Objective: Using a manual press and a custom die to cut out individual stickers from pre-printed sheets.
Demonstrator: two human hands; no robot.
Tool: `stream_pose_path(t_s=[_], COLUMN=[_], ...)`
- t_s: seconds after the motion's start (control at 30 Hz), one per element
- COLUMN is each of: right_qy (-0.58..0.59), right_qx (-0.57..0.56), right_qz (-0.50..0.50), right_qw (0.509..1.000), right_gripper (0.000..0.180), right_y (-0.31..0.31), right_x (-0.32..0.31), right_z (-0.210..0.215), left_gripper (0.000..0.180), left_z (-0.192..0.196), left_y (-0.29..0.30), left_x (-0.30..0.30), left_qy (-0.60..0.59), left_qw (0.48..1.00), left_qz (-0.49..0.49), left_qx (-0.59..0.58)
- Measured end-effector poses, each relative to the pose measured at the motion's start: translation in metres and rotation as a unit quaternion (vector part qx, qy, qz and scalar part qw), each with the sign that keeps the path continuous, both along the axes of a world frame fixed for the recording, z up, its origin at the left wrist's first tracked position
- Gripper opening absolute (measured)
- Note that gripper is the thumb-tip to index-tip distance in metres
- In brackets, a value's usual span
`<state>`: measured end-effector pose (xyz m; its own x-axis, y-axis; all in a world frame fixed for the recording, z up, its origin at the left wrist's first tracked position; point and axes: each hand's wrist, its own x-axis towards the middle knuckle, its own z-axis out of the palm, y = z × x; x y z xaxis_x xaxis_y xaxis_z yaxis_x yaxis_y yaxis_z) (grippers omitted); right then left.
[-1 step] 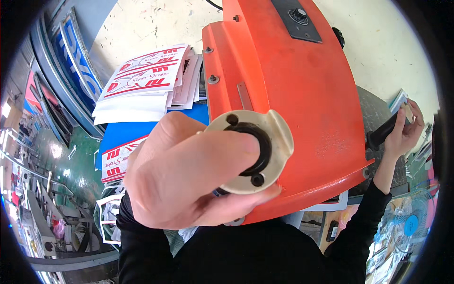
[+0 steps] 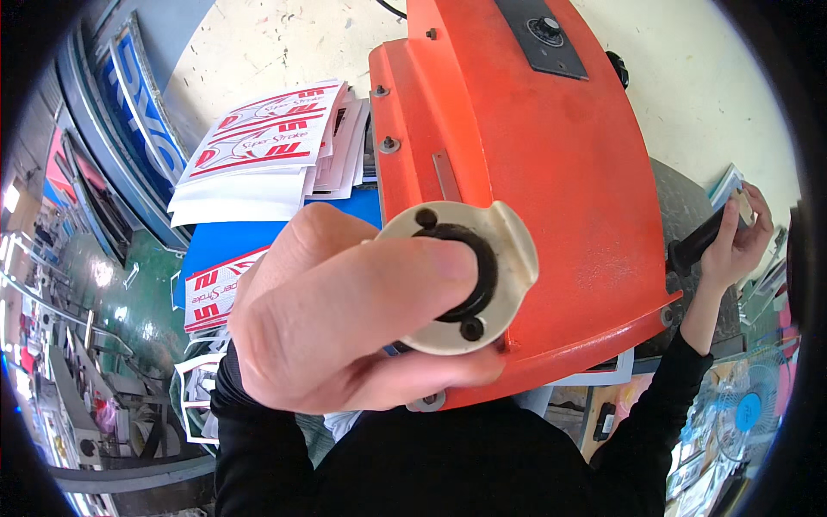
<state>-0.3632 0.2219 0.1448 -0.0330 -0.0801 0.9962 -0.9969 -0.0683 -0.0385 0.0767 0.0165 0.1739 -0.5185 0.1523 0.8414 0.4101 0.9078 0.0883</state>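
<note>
My left hand (image 2: 310, 323), large in the foreground, is closed around a round cream-coloured handle head (image 2: 514, 258) with a black ring and two dark screw holes. The thumb presses on its black centre; the shaft below is hidden by the hand. Behind the head rises an orange-red machine housing (image 2: 560, 164). On the machine's far right side, my right hand (image 2: 735, 246) grips a black cylindrical handle (image 2: 692, 248) with a cream end. The thumb of that hand rests at the cream end.
Left of the machine, a pile of white sheets with red print (image 2: 267, 142) lies over a blue surface (image 2: 224, 246). A dark control panel with a knob (image 2: 544, 32) sits on the housing. A pale table (image 2: 689, 95) lies behind. A fan (image 2: 751, 409) stands at lower right.
My left hand and the handle head have shifted very slightly to the right, and the fingers beneath it a little downward. My right hand stays on the black handle.
</note>
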Motion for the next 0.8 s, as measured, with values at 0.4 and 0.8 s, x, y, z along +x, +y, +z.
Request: stream_pose_path(t_s=[0.4,0.8], right_qy=[-0.036,-0.026], right_qx=[-0.046,0.052], right_qz=[0.01,-0.274], right_qw=[0.998,0.96], right_gripper=[0.037,0.045], right_y=[0.012,0.013], right_x=[-0.05,-0.066], right_z=[0.01,0.017], left_gripper=[0.116,0.125], left_z=[-0.105,-0.131], left_y=[-0.037,-0.048], left_x=[-0.003,-0.014], left_qy=[-0.129,-0.28], left_qw=[0.956,0.917], left_qz=[0.136,0.196], left_qx=[0.225,0.207])
